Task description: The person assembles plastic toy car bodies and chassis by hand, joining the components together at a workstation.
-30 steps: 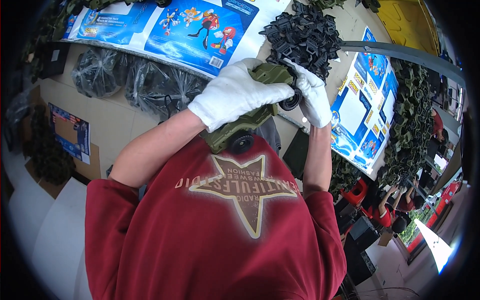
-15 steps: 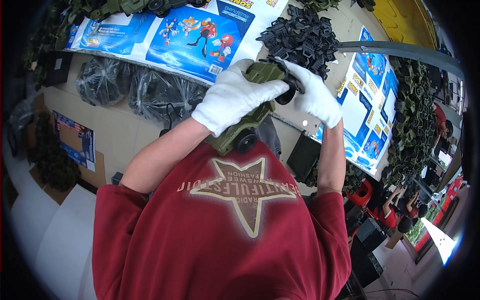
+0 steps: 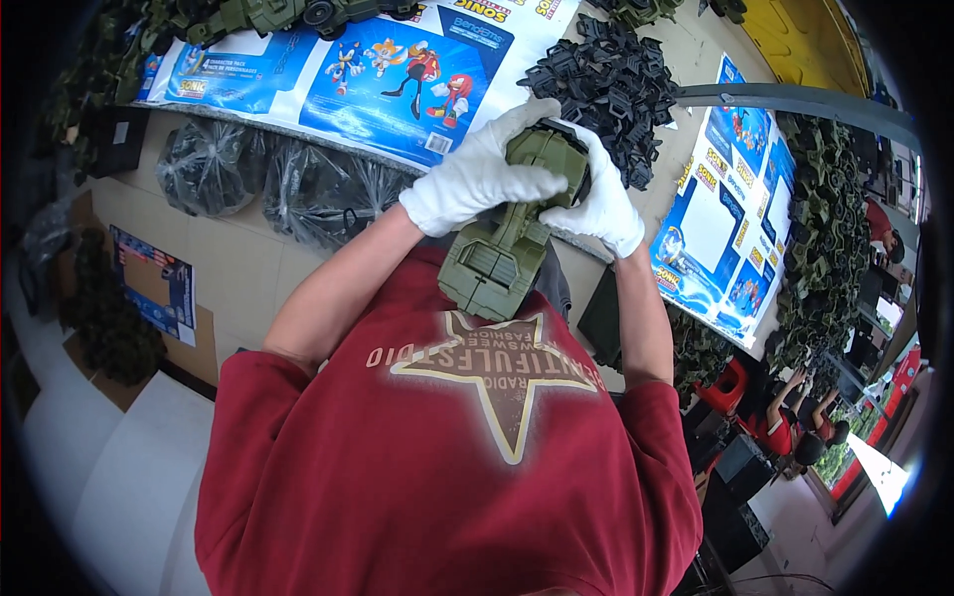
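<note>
Olive toy truck (image 3: 502,248) sits clamped between my gloved hands, left hand (image 3: 479,174) wrapped over its top, right hand (image 3: 599,199) gripping the far end, black plastic parts (image 3: 606,79) just beyond.

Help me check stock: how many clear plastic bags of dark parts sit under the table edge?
2: one bag at left, another bag right of it, touching it, near the left hand. More may hide behind the arms.

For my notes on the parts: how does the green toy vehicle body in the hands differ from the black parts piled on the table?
The green toy vehicle body is one large olive piece; the black parts are many small pieces.
The body is held by both gloved hands, the left hand and the right hand; the black parts lie untouched in a heap.
Both look like plastic.
</note>
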Tool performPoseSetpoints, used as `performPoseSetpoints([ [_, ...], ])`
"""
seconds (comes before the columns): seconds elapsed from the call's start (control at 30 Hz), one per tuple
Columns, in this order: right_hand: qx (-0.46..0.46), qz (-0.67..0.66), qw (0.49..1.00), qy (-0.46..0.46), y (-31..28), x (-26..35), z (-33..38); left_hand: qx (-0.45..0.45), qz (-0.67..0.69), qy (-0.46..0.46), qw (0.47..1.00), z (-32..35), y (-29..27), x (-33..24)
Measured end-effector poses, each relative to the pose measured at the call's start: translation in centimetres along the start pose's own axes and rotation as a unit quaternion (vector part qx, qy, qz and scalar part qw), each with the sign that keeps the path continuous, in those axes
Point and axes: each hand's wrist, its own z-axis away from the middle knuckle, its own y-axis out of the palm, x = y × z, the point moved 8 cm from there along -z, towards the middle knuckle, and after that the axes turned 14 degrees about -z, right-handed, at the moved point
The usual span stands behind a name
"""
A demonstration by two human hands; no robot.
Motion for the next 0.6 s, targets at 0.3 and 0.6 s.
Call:
performPoseSetpoints([
  [0.3, -0.011, -0.059, 0.998, 0.031, 0.5, -2.2, 1.1, -0.097, -0.041, -0.012, 0.994, 0.5, 0.5, 0.4],
  [0.6, 0.015, -0.238, 0.967, 0.091, 1.5, -2.7, 2.1, -0.102, -0.160, -0.045, 0.981, 1.8, 0.8, 0.3],
])
